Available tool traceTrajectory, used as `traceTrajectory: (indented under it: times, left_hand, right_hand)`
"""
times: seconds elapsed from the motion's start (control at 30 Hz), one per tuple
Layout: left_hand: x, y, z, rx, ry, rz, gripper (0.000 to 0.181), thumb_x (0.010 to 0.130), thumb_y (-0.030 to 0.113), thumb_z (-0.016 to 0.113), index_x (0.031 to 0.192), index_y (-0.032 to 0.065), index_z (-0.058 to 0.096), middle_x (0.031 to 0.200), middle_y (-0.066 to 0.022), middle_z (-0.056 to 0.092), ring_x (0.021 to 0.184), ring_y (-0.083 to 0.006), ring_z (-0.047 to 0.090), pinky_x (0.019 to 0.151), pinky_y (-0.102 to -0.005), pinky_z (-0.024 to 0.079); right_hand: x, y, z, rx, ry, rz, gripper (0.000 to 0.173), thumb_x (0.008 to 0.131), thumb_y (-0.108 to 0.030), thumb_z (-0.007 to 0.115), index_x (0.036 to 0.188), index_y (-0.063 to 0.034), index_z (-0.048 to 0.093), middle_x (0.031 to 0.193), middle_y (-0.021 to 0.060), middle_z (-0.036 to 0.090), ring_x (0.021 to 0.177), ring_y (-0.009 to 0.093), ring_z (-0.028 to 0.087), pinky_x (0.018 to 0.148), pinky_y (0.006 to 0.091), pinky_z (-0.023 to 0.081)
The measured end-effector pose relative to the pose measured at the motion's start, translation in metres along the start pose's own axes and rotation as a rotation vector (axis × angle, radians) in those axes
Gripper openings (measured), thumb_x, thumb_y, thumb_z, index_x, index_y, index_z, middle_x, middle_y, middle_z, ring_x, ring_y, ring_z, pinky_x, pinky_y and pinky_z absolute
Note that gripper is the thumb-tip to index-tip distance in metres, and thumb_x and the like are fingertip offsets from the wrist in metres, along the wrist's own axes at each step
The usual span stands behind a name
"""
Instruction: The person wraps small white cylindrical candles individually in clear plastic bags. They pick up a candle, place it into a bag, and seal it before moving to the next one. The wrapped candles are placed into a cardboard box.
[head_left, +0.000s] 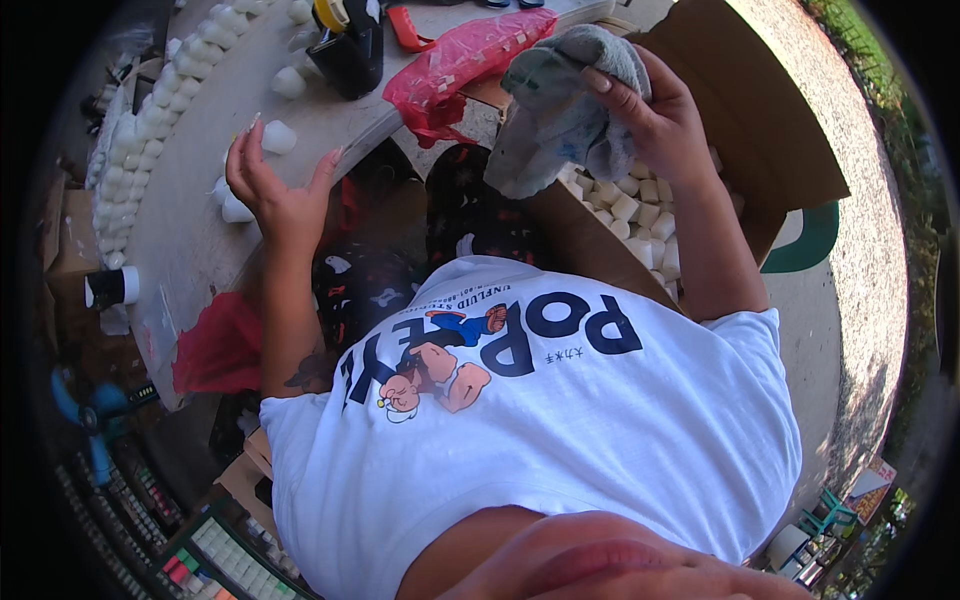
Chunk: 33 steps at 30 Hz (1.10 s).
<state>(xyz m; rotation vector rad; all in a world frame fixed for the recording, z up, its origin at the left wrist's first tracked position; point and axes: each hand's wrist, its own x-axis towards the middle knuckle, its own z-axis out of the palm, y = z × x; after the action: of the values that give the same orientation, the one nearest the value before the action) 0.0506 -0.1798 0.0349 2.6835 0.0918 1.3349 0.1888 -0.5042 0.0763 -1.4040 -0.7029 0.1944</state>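
Observation:
My right hand (664, 120) pinches a worn, pale grey-green cloth (562, 112) with stains, which hangs in folds above an open cardboard box. Inside that box lie many off-white cylinders (637, 210) that look like small candles. My left hand (281, 187) is raised at the table's edge, its thumb and fingers spread, with nothing seen in it. Right behind its fingers, a white cylinder (279, 138) stands on the table (195, 195). Another white cylinder (237, 211) is partly covered by the left wrist.
Stacked white, rounded pieces (150, 127) line the table's far left side. A black tape dispenser (346, 56) stands near a pink-red plastic bag (465, 64). The cardboard box's raised flap (742, 97) rises by my right arm. A blue fan (94, 420) is at lower left.

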Motion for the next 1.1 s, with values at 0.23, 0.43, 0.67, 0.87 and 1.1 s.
traceTrajectory:
  times: [0.23,0.43,0.67,0.87,1.1]
  left_hand:
    - [0.023,0.14,0.118,-0.783,-0.345,0.41,0.03,0.075,0.015,0.07,0.102,0.0054,0.06,0.101,-0.0125,0.056,0.092,-0.0303,0.054,0.082,-0.0355,0.042]
    - [-0.001,0.192,0.179,-0.509,-0.962,0.128,0.045,0.084,0.034,0.056,0.12,0.0072,0.049,0.114,-0.0157,0.053,0.106,-0.0326,0.052,0.09,-0.0401,0.041]
    - [0.013,0.195,0.16,-0.267,-1.222,0.137,0.077,0.078,0.049,0.059,0.136,0.0087,0.029,0.124,-0.0177,0.048,0.115,-0.0337,0.046,0.096,-0.0417,0.037]
    - [0.02,0.195,0.173,-0.72,-1.155,-0.097,0.082,0.074,0.044,0.068,0.136,0.007,0.028,0.113,-0.0163,0.055,0.103,-0.0286,0.055,0.088,-0.0366,0.044]
    - [0.029,0.191,0.17,-1.749,-1.123,-0.977,0.043,0.088,0.029,0.056,0.123,0.0077,0.043,0.108,-0.0077,0.055,0.097,-0.0188,0.057,0.082,-0.0345,0.048]
  right_hand:
    - [-0.03,0.004,-0.091,-0.804,0.224,0.085,0.037,0.079,-0.02,0.066,0.111,-0.0052,0.057,0.096,0.0117,0.062,0.088,0.021,0.06,0.079,0.0311,0.047]
    - [-0.055,0.165,-0.115,-1.375,-0.294,0.715,0.037,0.079,-0.031,0.06,0.106,-0.0059,0.054,0.108,0.0194,0.057,0.102,0.033,0.055,0.082,0.0429,0.047]
    - [-0.055,0.195,-0.112,-1.321,-0.266,0.684,0.04,0.077,-0.026,0.061,0.109,-0.0042,0.052,0.101,0.0182,0.061,0.096,0.032,0.059,0.081,0.041,0.047]
    - [-0.014,0.09,-0.101,-0.758,-0.259,0.605,0.043,0.075,-0.029,0.065,0.108,-0.0027,0.059,0.094,0.0147,0.064,0.083,0.023,0.062,0.075,0.0333,0.047]
    - [-0.008,0.074,-0.088,0.103,0.211,0.573,0.042,0.091,-0.04,0.048,0.101,-0.0003,0.059,0.086,0.0085,0.063,0.073,0.015,0.059,0.069,0.0271,0.048]
